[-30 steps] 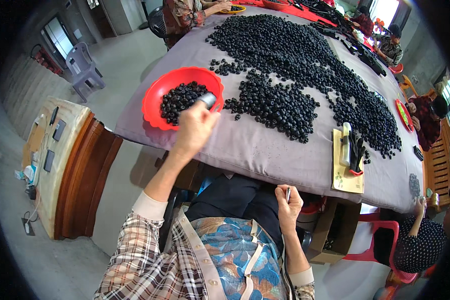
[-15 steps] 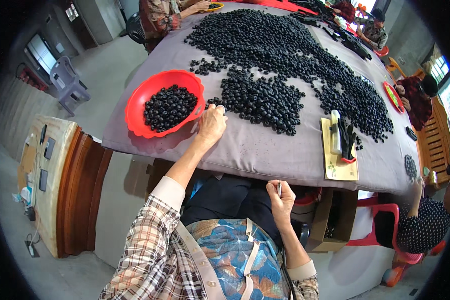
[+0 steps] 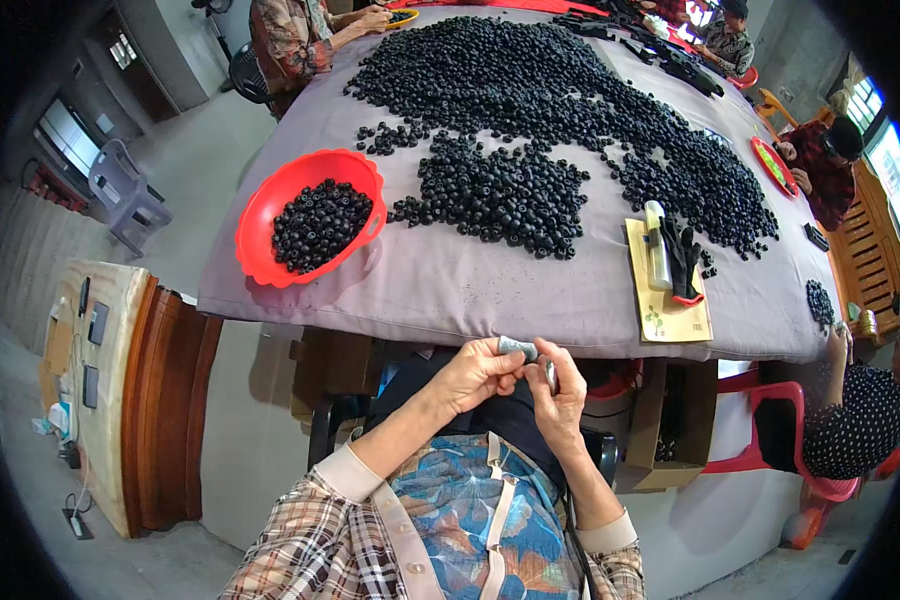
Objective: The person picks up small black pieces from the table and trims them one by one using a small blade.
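My left hand (image 3: 478,374) and my right hand (image 3: 560,395) meet above my lap, just off the table's near edge. A grey wrap (image 3: 516,348) covers a fingertip of my left hand. That hand is closed in a pinch, with a small black piece (image 3: 533,357) partly showing at its fingertips. My right hand is closed around a slim metal tool (image 3: 552,376), whose tip is hidden among the fingers. Left of the hands, on the table, is a red scalloped bowl (image 3: 255,225) holding many round black pieces with holes. A loose pile of the same pieces (image 3: 500,195) lies beyond.
A larger black heap (image 3: 510,75) spreads across the grey tablecloth (image 3: 440,290). At right lie a yellow card (image 3: 678,322), a clear tube (image 3: 658,250) and a black glove (image 3: 683,262). Cardboard box (image 3: 660,430) stands under the edge. Other people sit around the table.
My left hand has come back from beside the red bowl to my right hand over my lap. The right hand has risen slightly, still holding the metal tool. The view has shifted a little.
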